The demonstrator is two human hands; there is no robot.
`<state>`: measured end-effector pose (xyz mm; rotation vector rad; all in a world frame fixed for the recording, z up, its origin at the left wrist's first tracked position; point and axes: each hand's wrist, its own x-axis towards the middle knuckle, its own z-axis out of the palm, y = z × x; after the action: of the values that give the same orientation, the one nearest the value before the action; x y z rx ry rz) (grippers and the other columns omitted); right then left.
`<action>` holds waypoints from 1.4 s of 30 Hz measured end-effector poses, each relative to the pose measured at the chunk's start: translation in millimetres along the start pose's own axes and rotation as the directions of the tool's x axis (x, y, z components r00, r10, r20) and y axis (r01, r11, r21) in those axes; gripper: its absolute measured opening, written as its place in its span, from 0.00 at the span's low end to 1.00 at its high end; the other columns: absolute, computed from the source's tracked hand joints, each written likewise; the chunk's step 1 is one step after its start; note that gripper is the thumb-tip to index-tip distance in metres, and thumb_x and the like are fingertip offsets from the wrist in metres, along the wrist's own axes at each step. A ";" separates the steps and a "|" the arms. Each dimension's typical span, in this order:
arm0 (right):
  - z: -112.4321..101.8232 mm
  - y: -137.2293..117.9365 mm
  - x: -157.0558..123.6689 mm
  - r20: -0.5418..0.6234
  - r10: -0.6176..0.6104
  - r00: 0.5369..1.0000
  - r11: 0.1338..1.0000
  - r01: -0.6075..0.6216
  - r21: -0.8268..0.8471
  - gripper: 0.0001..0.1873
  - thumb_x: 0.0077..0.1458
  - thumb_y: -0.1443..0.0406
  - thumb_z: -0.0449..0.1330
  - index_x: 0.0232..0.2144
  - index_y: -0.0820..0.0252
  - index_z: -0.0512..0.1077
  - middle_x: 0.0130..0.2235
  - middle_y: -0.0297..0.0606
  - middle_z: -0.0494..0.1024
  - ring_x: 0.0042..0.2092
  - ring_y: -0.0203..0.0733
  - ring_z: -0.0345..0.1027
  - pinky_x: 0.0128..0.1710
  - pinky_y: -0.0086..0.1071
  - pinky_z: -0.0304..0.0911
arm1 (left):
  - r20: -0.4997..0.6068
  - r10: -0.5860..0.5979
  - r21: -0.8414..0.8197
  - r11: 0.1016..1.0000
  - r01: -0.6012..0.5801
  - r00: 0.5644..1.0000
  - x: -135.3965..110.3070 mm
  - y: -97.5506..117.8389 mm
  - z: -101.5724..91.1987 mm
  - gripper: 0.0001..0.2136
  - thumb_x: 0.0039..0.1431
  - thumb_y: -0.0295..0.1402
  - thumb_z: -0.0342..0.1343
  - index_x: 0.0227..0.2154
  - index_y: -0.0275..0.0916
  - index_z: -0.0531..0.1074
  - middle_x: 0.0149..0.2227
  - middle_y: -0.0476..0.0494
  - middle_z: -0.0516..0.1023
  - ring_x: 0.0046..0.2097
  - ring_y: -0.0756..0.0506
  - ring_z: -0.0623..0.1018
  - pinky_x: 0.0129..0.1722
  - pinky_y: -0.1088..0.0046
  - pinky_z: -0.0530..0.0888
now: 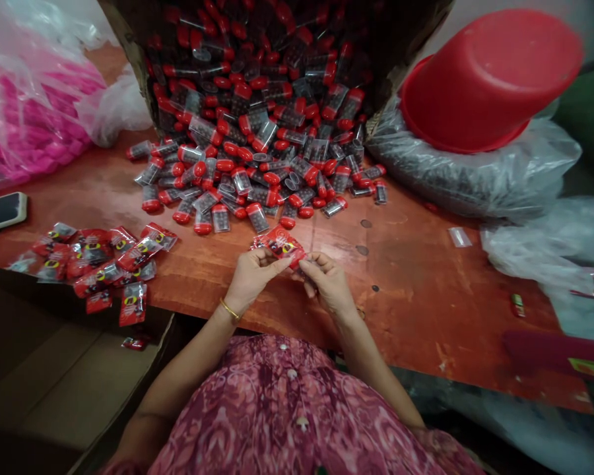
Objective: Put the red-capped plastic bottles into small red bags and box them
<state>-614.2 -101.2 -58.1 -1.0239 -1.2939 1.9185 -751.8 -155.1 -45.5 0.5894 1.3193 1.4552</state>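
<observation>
Centrally, the left hand (251,272) and the right hand (327,280) are meeting just above the near edge of the desk (416,277), both sharing one red packet (284,245). The left grip is closing on the packet's near left side with thumb and fingers; the right grip is pinching its right corner. The packet is lying tilted between the two hands, just short of the heap of red-capped containers (257,178), which is spilling out of a tipped cardboard box (133,66) at the back of the desk. A gold bangle (229,309) is sitting on the left wrist. To the left, a loose pile of red packets (103,260) is spreading near the desk edge, with a phone (0,211) lying face up beyond it and a pink-filled bag (24,125) standing behind. To the right, an upturned red basin (485,79) is resting on a clear sack of dark contents (475,178). An open carton (69,382) is standing below the desk on the left
</observation>
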 end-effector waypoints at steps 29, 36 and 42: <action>21.0 12.1 -7.7 -0.030 -0.140 0.990 0.990 0.139 -0.038 0.14 0.51 0.54 0.57 0.32 0.58 0.64 0.19 0.25 0.70 0.16 0.29 0.62 0.17 0.23 0.59 | -0.183 -0.119 -0.373 0.927 0.043 0.976 0.6 -3.6 9.8 0.17 0.35 0.42 0.68 0.21 0.32 0.73 0.21 0.48 0.75 0.25 0.52 0.74 0.28 0.77 0.71; 26.3 8.6 -9.4 -0.025 -0.154 0.988 0.984 0.151 -0.097 0.10 0.52 0.57 0.56 0.30 0.58 0.65 0.17 0.24 0.68 0.15 0.29 0.60 0.15 0.23 0.58 | -0.114 -0.031 -0.263 0.965 0.000 0.993 -1.6 -11.4 6.8 0.11 0.39 0.36 0.64 0.19 0.34 0.70 0.17 0.52 0.71 0.20 0.53 0.70 0.22 0.78 0.68; 33.7 7.9 -0.7 0.035 -0.144 0.989 0.987 0.146 -0.068 0.14 0.52 0.54 0.57 0.32 0.57 0.65 0.20 0.26 0.70 0.18 0.31 0.63 0.17 0.25 0.61 | 0.024 0.028 -0.239 0.971 -0.021 0.999 -4.0 -7.9 6.1 0.16 0.47 0.45 0.60 0.22 0.35 0.70 0.15 0.52 0.68 0.16 0.53 0.65 0.15 0.76 0.62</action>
<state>-643.0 -120.4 -57.7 -0.9118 -1.4221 1.7960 -742.3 -157.3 -50.0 0.4666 1.0984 1.5924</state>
